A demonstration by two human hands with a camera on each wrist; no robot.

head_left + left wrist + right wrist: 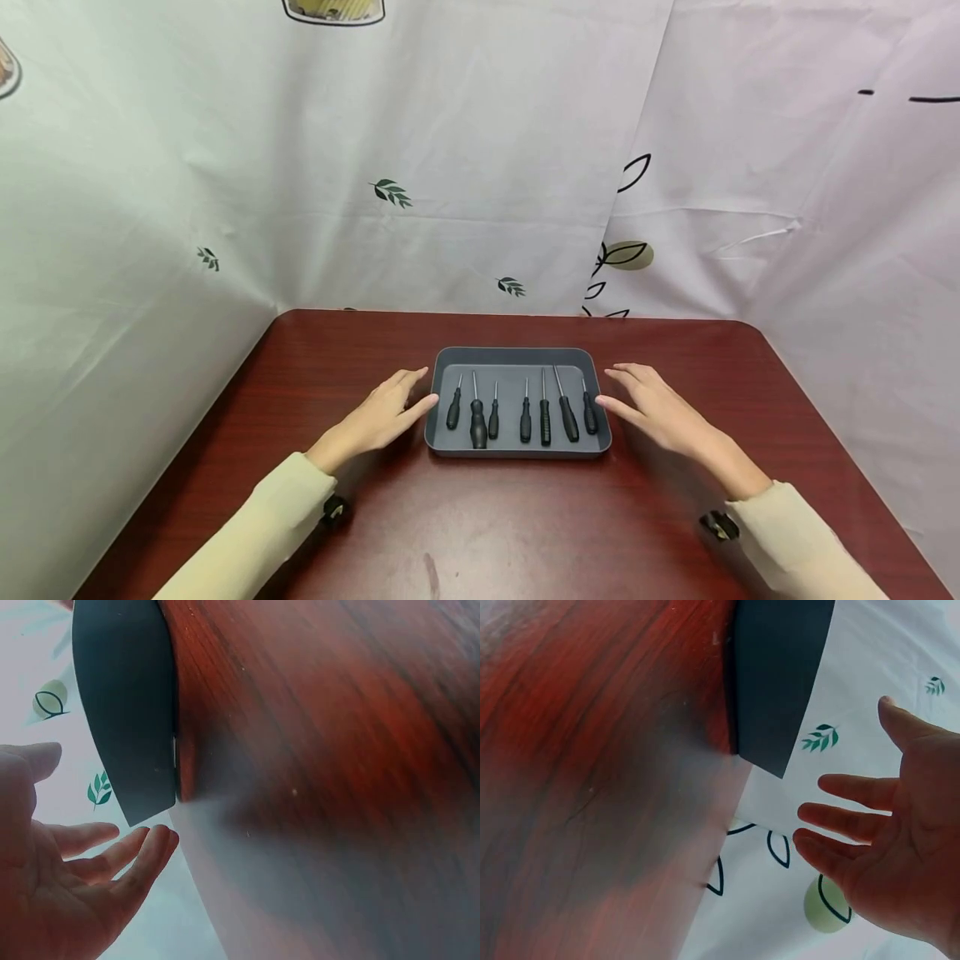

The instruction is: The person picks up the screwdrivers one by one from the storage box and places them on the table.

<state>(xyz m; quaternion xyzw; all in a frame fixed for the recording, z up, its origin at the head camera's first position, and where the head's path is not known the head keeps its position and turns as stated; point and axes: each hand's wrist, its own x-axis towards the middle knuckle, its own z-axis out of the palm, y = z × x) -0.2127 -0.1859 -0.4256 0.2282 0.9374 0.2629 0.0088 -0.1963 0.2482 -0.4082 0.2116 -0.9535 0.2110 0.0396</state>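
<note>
A grey tray (517, 454) lies on the table, holding several dark-handled screwdrivers, among them a thick one (478, 425) and a slanted one (568, 419), shafts pointing away. My left hand (378, 417) is at the tray's left side, fingers extended, holding nothing. At the right side my right hand (663, 408) is likewise extended and holds nothing. The left wrist view has the tray's dark outer wall (127, 712) near the fingertips of the left hand (75, 877); whether they touch is unclear. In the right wrist view a gap separates the right hand (892, 832) from the tray wall (776, 682).
The reddish-brown table (525, 533) extends around the tray. White cloth (465, 125) with leaf prints hangs behind the table and at both sides. Small dark objects are visible at both wrists, beside the pale sleeves (262, 525).
</note>
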